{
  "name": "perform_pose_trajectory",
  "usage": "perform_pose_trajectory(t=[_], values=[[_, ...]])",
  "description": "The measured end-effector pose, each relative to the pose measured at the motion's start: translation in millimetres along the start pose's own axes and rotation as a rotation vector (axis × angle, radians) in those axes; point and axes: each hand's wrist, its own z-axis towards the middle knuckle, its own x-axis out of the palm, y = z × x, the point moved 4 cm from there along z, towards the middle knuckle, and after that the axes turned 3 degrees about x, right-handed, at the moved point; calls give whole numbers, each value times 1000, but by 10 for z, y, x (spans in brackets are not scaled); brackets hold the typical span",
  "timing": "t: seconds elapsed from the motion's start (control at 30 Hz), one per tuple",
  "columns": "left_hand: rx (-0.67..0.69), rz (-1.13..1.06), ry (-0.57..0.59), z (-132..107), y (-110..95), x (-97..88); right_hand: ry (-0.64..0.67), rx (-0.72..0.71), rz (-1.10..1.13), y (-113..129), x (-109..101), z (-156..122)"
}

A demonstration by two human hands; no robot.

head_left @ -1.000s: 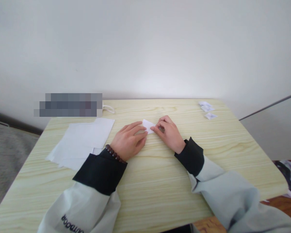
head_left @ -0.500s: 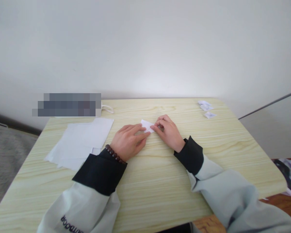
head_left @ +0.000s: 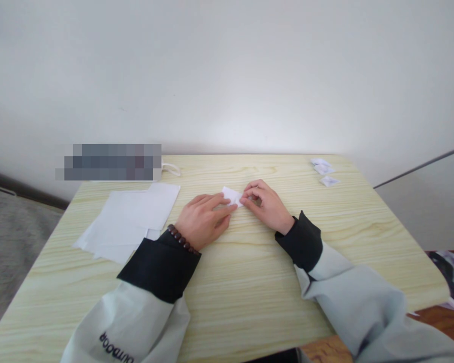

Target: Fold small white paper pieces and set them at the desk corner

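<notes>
A small folded white paper [head_left: 231,195] lies on the light wooden table [head_left: 249,282] near its middle. My left hand [head_left: 203,220], with a bead bracelet at the wrist, rests flat on the table, its fingers stretched out and pressing the paper's near edge. My right hand [head_left: 267,204] has its fingers curled and pinched on the paper's right end. Most of the paper is hidden under the fingers.
A loose stack of white sheets [head_left: 128,219] lies to the left of my hands. Three small folded paper pieces [head_left: 324,171] sit at the far right corner. A white cord loop [head_left: 171,169] lies at the back edge. A wall stands right behind the table.
My hands and the paper have hardly moved. The view has shifted slightly.
</notes>
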Motion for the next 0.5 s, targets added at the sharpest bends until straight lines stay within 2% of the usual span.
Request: perform_pose_trajectory(t=[0.5], values=[[-6,6,28,-3,-2,-3,-5,64,-25,37,7,11]])
